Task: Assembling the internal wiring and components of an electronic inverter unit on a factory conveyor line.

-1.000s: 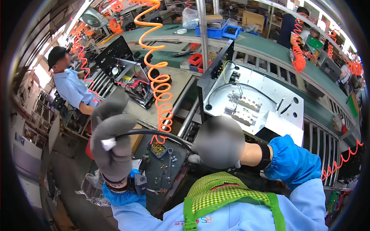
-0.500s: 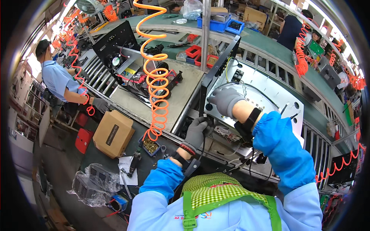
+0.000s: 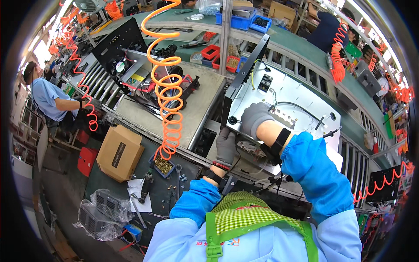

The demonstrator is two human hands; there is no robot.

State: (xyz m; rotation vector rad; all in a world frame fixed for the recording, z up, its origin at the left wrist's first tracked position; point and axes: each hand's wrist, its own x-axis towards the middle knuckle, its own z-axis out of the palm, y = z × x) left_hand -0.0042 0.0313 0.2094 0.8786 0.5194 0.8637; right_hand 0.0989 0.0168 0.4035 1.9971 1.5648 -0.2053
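A silver metal panel (image 3: 301, 102) with a black upright side plate (image 3: 246, 65) lies in front of me. My right hand (image 3: 256, 120), in a grey glove, rests on the panel near its close left corner, fingers curled down; anything inside them is hidden. A round black grommet (image 3: 232, 120) sits just left of it. Below that corner is my left hand (image 3: 225, 147), gloved too, its fingers drawn together and their tips hidden under the panel edge. A thin black cable (image 3: 238, 158) runs beside this hand. A black cable (image 3: 299, 105) arches over the panel, near a black switch block (image 3: 265, 83).
An orange coiled hose (image 3: 168, 94) hangs left of centre. A second opened unit (image 3: 152, 83) stands behind it. On the bench at left are a cardboard box (image 3: 120, 153), a blue tray of brass screws (image 3: 163, 166) and a power driver (image 3: 146, 185). A co-worker (image 3: 52, 98) is at far left.
My right hand has moved off the grommet, toward the near edge, and its fingers have curled. My left hand has reached up under the panel corner. The view has shifted slightly.
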